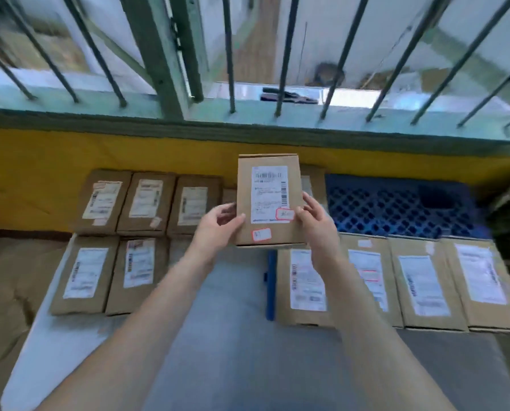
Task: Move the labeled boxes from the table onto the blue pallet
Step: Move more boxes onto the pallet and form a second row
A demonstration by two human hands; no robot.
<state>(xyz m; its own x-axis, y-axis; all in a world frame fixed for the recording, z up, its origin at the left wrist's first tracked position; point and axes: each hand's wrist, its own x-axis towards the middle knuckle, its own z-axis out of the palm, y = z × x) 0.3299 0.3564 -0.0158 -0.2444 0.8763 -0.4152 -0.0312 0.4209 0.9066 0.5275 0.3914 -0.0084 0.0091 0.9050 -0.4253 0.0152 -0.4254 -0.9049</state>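
Note:
I hold a brown cardboard box (269,200) with a white shipping label in the air, above the far edge of the table. My left hand (218,226) grips its lower left side and my right hand (317,223) grips its lower right side. Beyond the table lies the blue lattice pallet (396,203), bare on its right part. Three labeled boxes (147,203) lie in a row on its left part. More labeled boxes lie on the table: two at the left (85,274) and several at the right (422,283).
The grey table top (233,336) runs between my arms. A blue strip (271,286) lies beside the right-hand boxes. A yellow wall (40,173) and a barred green window frame (165,69) stand behind the pallet. Crumpled brown cardboard (5,292) lies at the left.

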